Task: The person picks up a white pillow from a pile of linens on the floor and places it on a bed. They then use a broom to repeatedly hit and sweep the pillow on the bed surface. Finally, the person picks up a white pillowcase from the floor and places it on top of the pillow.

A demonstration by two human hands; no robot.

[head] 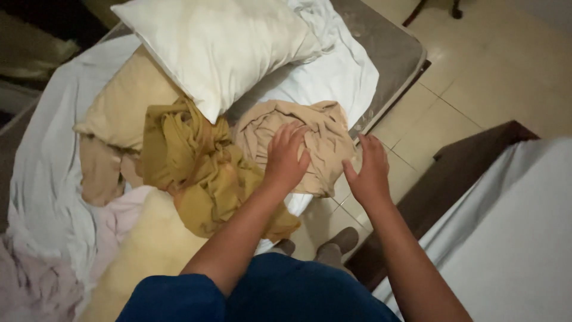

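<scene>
There is only one view, from a camera on the person's head. It looks steeply down and forward, close over the bed [390,56] edge, so both forearms enter from the bottom of the frame. On the right it also takes in the tiled floor [476,65] and a second bed [512,238].

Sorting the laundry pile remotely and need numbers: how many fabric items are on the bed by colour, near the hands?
White pillow: 1
White sheet: 1
Beige cloth, under the left hand and beside the right hand: 1
Mustard cloth: 1
Cream pillow: 1
Pale pink cloth: 1
Total: 6, as far as the dim view shows.
</scene>
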